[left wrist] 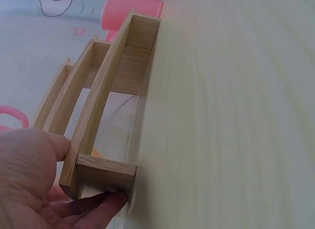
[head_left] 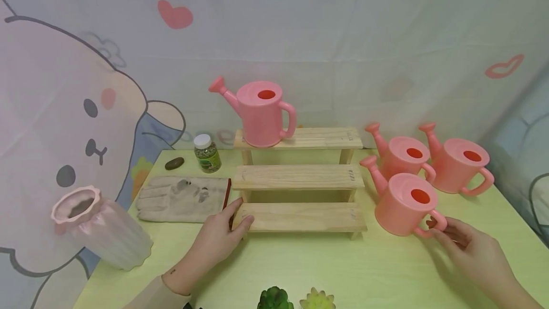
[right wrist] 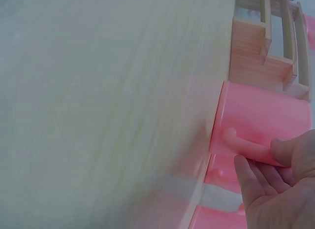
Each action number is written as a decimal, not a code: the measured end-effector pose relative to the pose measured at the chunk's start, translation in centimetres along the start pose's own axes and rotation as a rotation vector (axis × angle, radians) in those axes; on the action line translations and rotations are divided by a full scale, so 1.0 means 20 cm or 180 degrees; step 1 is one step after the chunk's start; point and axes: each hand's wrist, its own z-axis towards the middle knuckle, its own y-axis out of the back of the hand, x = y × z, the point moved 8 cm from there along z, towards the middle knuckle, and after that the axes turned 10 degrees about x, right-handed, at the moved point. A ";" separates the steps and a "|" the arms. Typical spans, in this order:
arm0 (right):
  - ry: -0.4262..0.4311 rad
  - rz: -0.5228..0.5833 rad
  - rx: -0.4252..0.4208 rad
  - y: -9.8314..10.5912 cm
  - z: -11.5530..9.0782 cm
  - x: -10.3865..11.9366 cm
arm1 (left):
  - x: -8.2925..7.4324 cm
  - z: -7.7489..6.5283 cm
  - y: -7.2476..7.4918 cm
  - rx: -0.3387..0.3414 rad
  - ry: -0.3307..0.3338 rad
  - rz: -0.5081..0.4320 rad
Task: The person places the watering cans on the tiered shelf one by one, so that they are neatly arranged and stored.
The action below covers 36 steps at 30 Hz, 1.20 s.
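Two small succulents [head_left: 274,299] sit at the near edge of the green desk [head_left: 326,271], right under our chin, and past them our two hands are at work. Our left hand [head_left: 223,235] rests against the left end of the wooden step shelf [head_left: 300,178]: the thumb lies up the side of the bottom plank and the other fingers [left wrist: 93,204] curl under its end block, so the hand grips the shelf's corner. Our right hand [head_left: 465,244] reaches for the nearest watering can [head_left: 405,204], which stands on the desk just right of the shelf's bottom step. Its fingers [right wrist: 258,177] are loosely spread and lie under the can's handle [right wrist: 246,145], with the thumb touching the handle from the far side; they have not closed round it.

To lift well, we judge the fingers should slip fully through the handle loop and close before rising, while the left hand steadies the shelf. Two more cans [head_left: 433,161] crowd close behind, so we should draw this one straight up. Another can [head_left: 259,111] already stands on the top step. Both wrists lie low, forearms angled inward.
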 end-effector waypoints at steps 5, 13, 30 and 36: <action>-0.0095 0.0006 -0.0015 0.00 0.00 0.00 | 0.00 0.00 0.00 0.0001 0.0002 -0.0003; -0.0454 -0.0183 -0.0131 0.04 -0.02 -0.03 | 0.00 -0.01 0.01 -0.0012 -0.0017 0.0033; 0.0139 0.0587 -0.0812 0.39 0.04 0.14 | -0.02 -0.01 0.01 -0.0146 -0.0099 0.0142; 0.0580 0.1019 -0.0842 0.49 0.13 0.27 | -0.01 -0.01 0.01 -0.0104 -0.0068 0.0128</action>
